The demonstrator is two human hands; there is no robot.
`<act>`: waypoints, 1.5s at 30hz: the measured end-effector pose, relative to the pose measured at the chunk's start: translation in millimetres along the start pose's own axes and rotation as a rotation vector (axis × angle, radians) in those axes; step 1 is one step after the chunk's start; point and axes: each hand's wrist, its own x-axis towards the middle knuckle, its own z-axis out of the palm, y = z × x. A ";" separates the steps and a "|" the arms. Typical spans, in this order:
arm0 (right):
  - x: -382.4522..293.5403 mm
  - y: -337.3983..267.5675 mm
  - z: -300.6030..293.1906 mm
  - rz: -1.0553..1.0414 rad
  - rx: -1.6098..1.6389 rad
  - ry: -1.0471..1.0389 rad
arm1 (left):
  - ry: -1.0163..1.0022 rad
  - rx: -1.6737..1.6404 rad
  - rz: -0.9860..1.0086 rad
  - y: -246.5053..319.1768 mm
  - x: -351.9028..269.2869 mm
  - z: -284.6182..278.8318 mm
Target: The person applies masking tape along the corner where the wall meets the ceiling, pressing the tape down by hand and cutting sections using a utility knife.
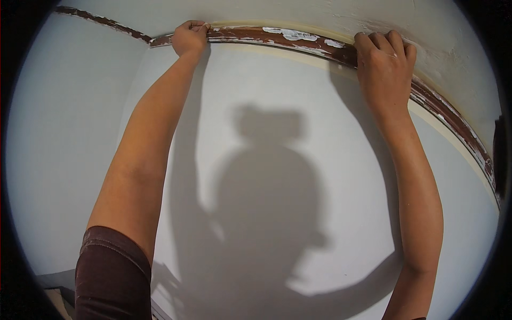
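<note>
A brown crown moulding (288, 36) with patches of white paint runs along the joint between wall and ceiling. Along its upper edge lies a pale yellow strip (256, 24) that looks like masking tape, spanning the stretch between my hands. My left hand (190, 38) is raised near the corner, thumb and fingertip pinched together at the strip's left end. Farther right, my right hand (386, 60) reaches over the moulding with bent fingers against its upper edge. The back of that hand faces me, so whatever lies under its fingertips is hidden.
The white wall (352, 168) before me carries the shadow of my head and arms. Above is a ceiling (440, 44) with smudges and rough patches. Another moulding length (104, 22) continues past the corner at left. A dark object (500, 156) stands at the right rim.
</note>
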 end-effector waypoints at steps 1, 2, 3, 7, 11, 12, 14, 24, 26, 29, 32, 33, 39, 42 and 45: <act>-0.9 0.6 1.7 0.000 0.001 -0.004 | 0.008 -0.006 0.004 0.9 -2.0 0.0; -1.6 1.4 3.8 -0.005 -0.005 0.012 | 0.004 -0.004 0.002 2.2 -3.3 -0.1; -1.0 1.1 4.9 -0.010 -0.010 0.033 | 0.010 -0.002 0.006 3.0 -1.7 -1.4; -0.3 -0.9 4.7 -0.010 -0.024 0.020 | 0.004 0.020 -0.034 5.9 -2.9 -3.4; -0.9 1.4 5.5 -0.023 -0.048 0.030 | -0.004 0.027 -0.031 7.7 -3.1 -2.6; -1.1 1.4 6.2 -0.033 -0.039 0.056 | -0.005 0.021 -0.034 6.8 -3.1 -2.3; -1.3 0.6 5.4 -0.035 -0.053 0.043 | -0.008 0.015 -0.037 5.2 -3.3 -1.2; 0.3 -0.8 0.3 -0.036 -0.037 0.009 | -0.015 0.030 -0.018 5.3 -1.8 -4.8; 0.9 -1.7 -0.4 -0.018 -0.022 -0.004 | -0.018 0.031 -0.019 8.9 -1.5 -8.1; 1.8 -5.0 -5.6 0.018 0.014 -0.060 | -0.027 0.039 -0.037 7.9 -1.4 -8.4; 3.0 -4.8 -8.0 0.037 0.047 -0.084 | -0.008 0.033 -0.014 3.2 2.0 -5.0; 2.8 -4.7 -7.9 0.035 0.061 -0.071 | -0.019 0.022 -0.023 3.1 2.5 -5.2; 3.8 -4.2 -5.1 0.033 0.048 -0.046 | -0.025 0.029 -0.020 4.6 1.0 -5.2; 2.5 -2.6 -1.9 -0.004 -0.021 -0.042 | -0.021 0.035 -0.010 4.3 1.1 -5.8; 0.7 -0.7 0.1 -0.039 -0.051 -0.016 | -0.019 0.042 -0.008 6.2 -1.5 -5.9</act>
